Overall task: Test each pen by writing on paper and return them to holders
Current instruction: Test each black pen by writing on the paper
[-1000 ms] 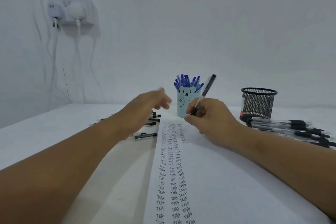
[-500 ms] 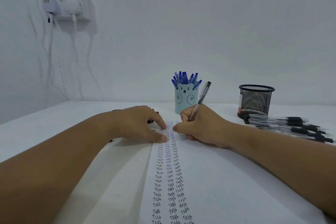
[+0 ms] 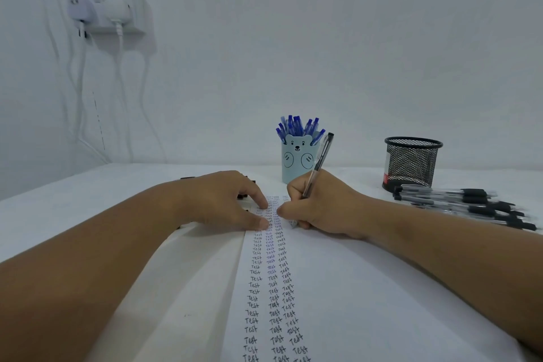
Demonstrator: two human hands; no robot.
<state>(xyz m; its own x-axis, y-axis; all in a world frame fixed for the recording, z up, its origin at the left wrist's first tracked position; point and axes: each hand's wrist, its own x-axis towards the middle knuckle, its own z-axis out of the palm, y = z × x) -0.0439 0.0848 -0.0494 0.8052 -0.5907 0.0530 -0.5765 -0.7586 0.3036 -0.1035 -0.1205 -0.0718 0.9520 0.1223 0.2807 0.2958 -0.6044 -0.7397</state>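
Note:
My right hand (image 3: 318, 205) grips a clear pen with a black end (image 3: 320, 160), tip down on the white paper (image 3: 338, 288) at the top of three columns of the word "Test". My left hand (image 3: 226, 200) lies flat on the paper's left edge, fingers straight, pressing it down. Behind the hands stands a light-blue bear holder (image 3: 297, 160) full of blue pens. A black mesh holder (image 3: 411, 163) stands at the right. In front of it lie several black-capped pens (image 3: 470, 204).
Dark pen caps (image 3: 244, 195) peek out behind my left hand on the white table (image 3: 73, 194). A wall socket shelf with chargers (image 3: 108, 10) and hanging cables is at the upper left.
My left hand came down from the air onto the paper's edge. My right hand lowered the pen and its tip now meets the paper.

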